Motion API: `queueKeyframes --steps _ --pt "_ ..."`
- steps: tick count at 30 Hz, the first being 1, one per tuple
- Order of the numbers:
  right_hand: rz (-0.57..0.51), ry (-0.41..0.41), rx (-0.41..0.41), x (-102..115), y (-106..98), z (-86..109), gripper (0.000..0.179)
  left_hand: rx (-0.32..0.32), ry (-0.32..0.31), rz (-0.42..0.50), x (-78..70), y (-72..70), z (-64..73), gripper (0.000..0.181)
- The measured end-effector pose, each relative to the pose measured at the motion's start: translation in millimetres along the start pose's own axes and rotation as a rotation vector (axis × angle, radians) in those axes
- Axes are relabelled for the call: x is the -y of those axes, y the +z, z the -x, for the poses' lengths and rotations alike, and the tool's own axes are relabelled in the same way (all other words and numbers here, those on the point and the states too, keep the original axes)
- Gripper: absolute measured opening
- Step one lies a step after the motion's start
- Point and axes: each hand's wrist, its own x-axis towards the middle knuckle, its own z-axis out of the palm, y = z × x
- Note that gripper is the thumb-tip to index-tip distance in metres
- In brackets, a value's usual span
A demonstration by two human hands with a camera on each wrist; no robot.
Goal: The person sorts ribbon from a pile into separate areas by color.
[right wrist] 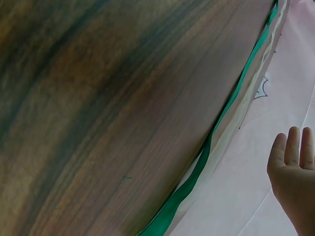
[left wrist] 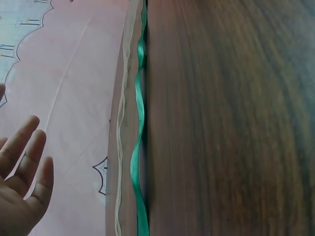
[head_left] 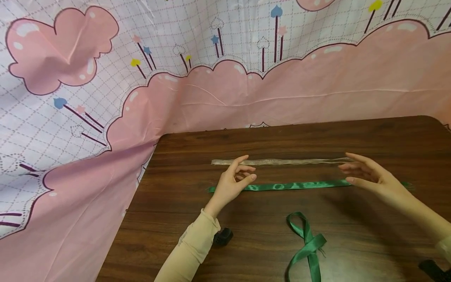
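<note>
A green satin ribbon (head_left: 299,185) lies stretched from left to right across the brown table. Behind it runs a pale sheer ribbon (head_left: 282,161), roughly parallel. My left hand (head_left: 232,184) hovers over the left part of the green ribbon, fingers loosely bent and holding nothing. Over the right part of that ribbon is my right hand (head_left: 370,176), its fingers relaxed and apart from the cloth. Both wrist views show spread or straight fingers, the left hand (left wrist: 24,182) and the right hand (right wrist: 293,172). Nearer to me lies a second green ribbon (head_left: 308,244), looped and crossed over itself.
The dark wood table (head_left: 169,219) has a rounded back-left corner. A pink and white patterned curtain (head_left: 218,94) hangs behind it and down its left side. Black wrist straps or mounts (head_left: 223,237) show below the forearms. A short green thread (right wrist: 127,178) lies on the tabletop.
</note>
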Motion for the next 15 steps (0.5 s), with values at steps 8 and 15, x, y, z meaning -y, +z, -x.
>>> queueKeyframes --steps 8,15 --pt "-0.002 0.007 0.034 7.2 10.9 7.8 0.066 0.026 0.029 0.003 -10.0 4.8 13.0 0.06" --pt "-0.069 -0.084 0.076 17.1 22.0 15.1 0.065 0.07 0.026 -0.01 -20.4 11.8 26.7 0.063"
